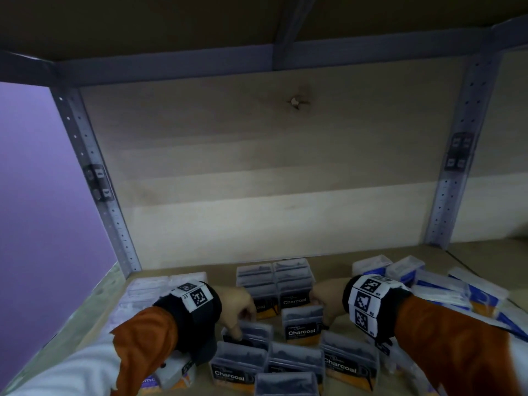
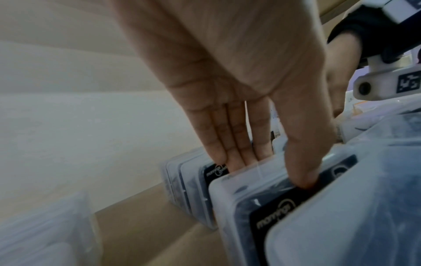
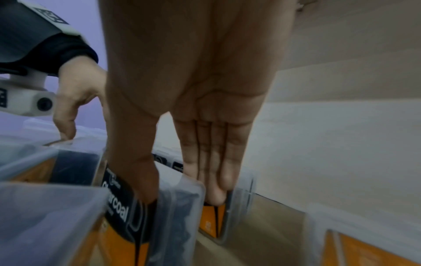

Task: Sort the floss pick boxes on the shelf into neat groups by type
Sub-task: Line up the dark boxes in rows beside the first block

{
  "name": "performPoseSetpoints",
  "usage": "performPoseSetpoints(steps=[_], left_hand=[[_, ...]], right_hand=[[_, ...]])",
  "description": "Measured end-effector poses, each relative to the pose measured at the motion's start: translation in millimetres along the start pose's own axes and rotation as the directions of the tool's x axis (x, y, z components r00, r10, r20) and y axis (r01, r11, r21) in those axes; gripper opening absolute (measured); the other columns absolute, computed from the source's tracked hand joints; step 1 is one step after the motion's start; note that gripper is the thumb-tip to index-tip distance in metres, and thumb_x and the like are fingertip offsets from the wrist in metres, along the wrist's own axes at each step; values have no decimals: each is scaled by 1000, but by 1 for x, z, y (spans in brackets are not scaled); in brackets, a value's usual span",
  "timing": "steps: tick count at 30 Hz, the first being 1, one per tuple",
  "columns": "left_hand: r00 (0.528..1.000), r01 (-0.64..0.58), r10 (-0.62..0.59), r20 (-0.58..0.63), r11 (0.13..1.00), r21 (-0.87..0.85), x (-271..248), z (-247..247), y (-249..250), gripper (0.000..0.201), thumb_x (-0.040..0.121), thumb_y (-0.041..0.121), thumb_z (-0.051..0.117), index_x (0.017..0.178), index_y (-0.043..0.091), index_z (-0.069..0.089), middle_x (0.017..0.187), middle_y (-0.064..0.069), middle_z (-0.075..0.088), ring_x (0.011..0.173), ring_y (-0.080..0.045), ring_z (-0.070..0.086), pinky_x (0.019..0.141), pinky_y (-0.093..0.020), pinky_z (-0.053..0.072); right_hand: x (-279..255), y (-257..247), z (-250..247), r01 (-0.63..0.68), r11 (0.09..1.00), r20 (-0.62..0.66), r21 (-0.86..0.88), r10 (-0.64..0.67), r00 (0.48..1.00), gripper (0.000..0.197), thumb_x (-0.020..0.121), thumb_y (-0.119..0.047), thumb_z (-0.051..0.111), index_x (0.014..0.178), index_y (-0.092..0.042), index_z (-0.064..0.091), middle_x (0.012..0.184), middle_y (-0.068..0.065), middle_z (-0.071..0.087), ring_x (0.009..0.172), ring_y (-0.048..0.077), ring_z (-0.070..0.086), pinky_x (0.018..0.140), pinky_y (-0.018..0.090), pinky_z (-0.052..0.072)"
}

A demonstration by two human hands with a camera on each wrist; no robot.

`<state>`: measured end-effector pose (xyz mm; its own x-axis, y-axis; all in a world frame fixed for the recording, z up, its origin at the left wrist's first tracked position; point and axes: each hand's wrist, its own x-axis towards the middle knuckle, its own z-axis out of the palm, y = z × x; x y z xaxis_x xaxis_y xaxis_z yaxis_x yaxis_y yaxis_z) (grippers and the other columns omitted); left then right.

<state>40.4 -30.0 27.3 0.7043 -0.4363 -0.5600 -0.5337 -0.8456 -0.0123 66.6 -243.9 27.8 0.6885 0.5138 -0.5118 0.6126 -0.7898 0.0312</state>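
Observation:
Several clear floss pick boxes with black "Charcoal" labels lie on the wooden shelf. My left hand pinches one tilted charcoal box, with the thumb on its front and the fingers behind it. My right hand pinches an upright charcoal box in the same way: the thumb is on the label and the fingers are behind. Just beyond both hands stands a tidy block of charcoal boxes.
Pale clear boxes are grouped at the left. Blue-labelled boxes lie jumbled at the right. More charcoal boxes crowd the front edge. Metal posts and a wooden back panel bound the shelf.

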Motion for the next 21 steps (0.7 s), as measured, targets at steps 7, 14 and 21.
performPoseSetpoints(steps=[7,14,21], left_hand=[[999,15,-14,-36,1000,18,5,-2,5,40,85,19,64,120,3,58,117,-18,61,103,-34,58,84,-40,48],[996,32,-37,-86,998,-59,16,-2,6,35,83,18,65,114,0,62,108,-21,65,80,-21,50,70,-30,40],[989,63,-74,-131,995,-83,21,-2,7,28,83,15,65,104,-4,63,83,-13,54,74,-21,47,50,-24,32]], right_hand=[[-2,14,3,-71,997,56,-14,72,996,44,91,-21,61,125,6,55,126,24,58,97,25,56,76,31,39],[2,16,5,-23,999,7,23,23,1000,27,87,-17,65,107,-9,47,96,10,53,90,16,42,68,26,37],[5,14,3,-17,999,10,46,17,1000,21,89,-13,61,99,-9,43,80,3,46,88,16,42,57,25,35]])
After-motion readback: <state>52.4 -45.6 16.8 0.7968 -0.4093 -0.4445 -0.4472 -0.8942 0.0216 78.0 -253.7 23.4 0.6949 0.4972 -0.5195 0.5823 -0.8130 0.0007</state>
